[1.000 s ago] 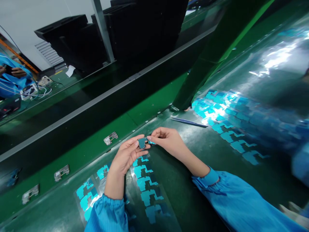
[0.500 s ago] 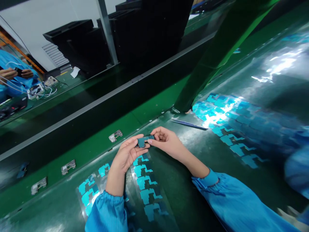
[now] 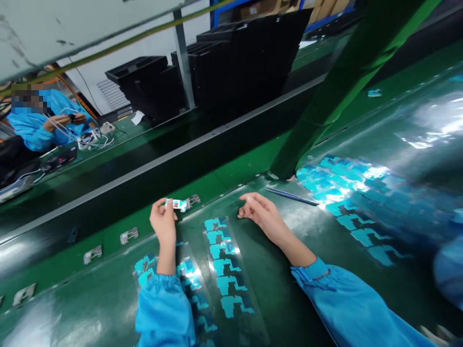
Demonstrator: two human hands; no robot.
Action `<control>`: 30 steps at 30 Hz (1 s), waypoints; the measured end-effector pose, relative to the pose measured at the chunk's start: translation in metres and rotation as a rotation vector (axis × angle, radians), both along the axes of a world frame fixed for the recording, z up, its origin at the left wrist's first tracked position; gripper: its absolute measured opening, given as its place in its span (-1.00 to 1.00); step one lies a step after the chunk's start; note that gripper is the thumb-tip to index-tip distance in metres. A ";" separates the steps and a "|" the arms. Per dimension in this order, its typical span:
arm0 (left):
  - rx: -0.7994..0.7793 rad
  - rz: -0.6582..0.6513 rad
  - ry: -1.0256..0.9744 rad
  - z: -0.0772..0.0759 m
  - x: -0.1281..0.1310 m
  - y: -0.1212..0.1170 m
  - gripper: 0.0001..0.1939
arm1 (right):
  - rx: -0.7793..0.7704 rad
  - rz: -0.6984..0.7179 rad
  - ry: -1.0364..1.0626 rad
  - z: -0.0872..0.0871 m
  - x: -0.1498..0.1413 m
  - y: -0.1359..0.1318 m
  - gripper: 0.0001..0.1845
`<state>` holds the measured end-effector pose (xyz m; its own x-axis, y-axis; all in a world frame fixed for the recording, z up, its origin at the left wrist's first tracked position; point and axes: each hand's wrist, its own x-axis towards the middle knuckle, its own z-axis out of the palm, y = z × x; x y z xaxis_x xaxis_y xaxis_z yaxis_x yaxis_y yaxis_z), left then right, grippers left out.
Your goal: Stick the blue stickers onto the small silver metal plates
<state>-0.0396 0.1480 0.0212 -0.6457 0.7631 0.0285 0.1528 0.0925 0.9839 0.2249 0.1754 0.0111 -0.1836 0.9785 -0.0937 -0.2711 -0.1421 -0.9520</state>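
Observation:
Held between the fingers and thumb of my left hand (image 3: 164, 219) is a small phone circuit board (image 3: 176, 205), its face bright and bluish-white. It is raised at the green ledge, right beside another circuit board (image 3: 193, 200) lying there. My right hand (image 3: 258, 212) hovers over the bench to the right, fingers loosely curled together, with nothing visible in them. Below, between my forearms, lies a clear sheet of turquoise stickers (image 3: 222, 265) cut in the shape of boards. A second sticker sheet (image 3: 190, 270) is partly hidden by my left sleeve.
More circuit boards (image 3: 129, 235) lie spaced along the green ledge to the left. Tweezers (image 3: 292, 196) rest right of my right hand, near a broad spread of turquoise stickers (image 3: 347, 176). A green post (image 3: 318, 106) rises behind. Across the line, a person in blue (image 3: 54, 120) handles a small dark object.
My left hand has carried the board away to the left, up to the ledge. My right hand has let go of it and stays over the bench. The view has shifted.

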 end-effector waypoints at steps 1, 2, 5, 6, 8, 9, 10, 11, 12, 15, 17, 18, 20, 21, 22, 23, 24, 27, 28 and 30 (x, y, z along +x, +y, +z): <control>-0.059 0.060 0.175 0.000 -0.012 -0.003 -0.55 | 0.026 0.026 -0.082 -0.001 0.000 -0.001 -0.61; -0.120 0.110 0.334 0.001 -0.022 -0.006 -0.52 | 0.057 0.052 -0.173 -0.003 -0.001 -0.002 -0.61; -0.156 0.244 0.641 0.003 -0.031 -0.011 -0.55 | 0.220 0.120 -0.441 -0.006 -0.004 -0.008 -0.65; -0.122 0.254 0.656 0.003 -0.028 -0.011 -0.60 | 0.309 0.143 -0.522 -0.007 -0.004 -0.010 -0.66; -0.062 0.133 0.546 0.002 -0.014 -0.008 -0.70 | 0.505 0.204 -0.679 -0.010 -0.004 -0.013 -0.64; -0.051 0.005 0.452 0.001 -0.005 -0.007 -0.73 | 0.587 0.233 -0.747 -0.012 -0.003 -0.013 -0.61; -0.047 -0.140 0.362 -0.001 0.005 -0.005 -0.75 | 0.646 0.254 -0.803 -0.014 -0.003 -0.013 -0.58; -0.041 -0.288 0.299 -0.003 0.016 -0.004 -0.77 | 0.682 0.264 -0.846 -0.017 -0.001 -0.012 -0.57; -0.028 -0.417 0.283 -0.005 0.026 -0.004 -0.79 | 0.707 0.262 -0.879 -0.021 0.000 -0.011 -0.56; 0.031 -0.637 0.463 -0.009 0.050 -0.007 -0.66 | 0.768 0.214 -0.916 -0.030 0.002 -0.007 -0.59; 0.011 -0.739 0.599 -0.009 0.061 -0.010 -0.52 | 0.807 0.176 -0.916 -0.034 0.002 -0.005 -0.59; -0.015 -0.782 0.643 -0.009 0.064 -0.011 -0.50 | 0.820 0.164 -0.922 -0.035 0.003 -0.005 -0.58; -0.057 -0.849 0.689 -0.009 0.066 -0.013 -0.49 | 0.824 0.161 -0.949 -0.036 0.004 -0.005 -0.53; -0.065 -0.861 0.696 -0.009 0.066 -0.014 -0.48 | 0.817 0.172 -0.968 -0.036 0.005 -0.005 -0.50; -0.066 -0.864 0.694 -0.009 0.066 -0.014 -0.47 | 0.810 0.188 -0.986 -0.037 0.006 -0.005 -0.48; -0.065 -0.863 0.684 -0.009 0.065 -0.014 -0.46 | 0.803 0.202 -1.001 -0.037 0.007 -0.005 -0.48; -0.065 -0.860 0.669 -0.009 0.064 -0.014 -0.45 | 0.799 0.211 -1.012 -0.037 0.009 -0.005 -0.49; -0.077 -0.857 0.638 -0.011 0.063 -0.013 -0.44 | 0.778 0.181 -1.015 -0.039 0.011 -0.005 -0.51; -0.081 -0.854 0.637 -0.011 0.064 -0.013 -0.43 | 0.767 0.165 -1.008 -0.039 0.010 -0.005 -0.50; -0.085 -0.847 0.644 -0.012 0.065 -0.013 -0.44 | 0.746 0.141 -0.994 -0.040 0.009 -0.005 -0.48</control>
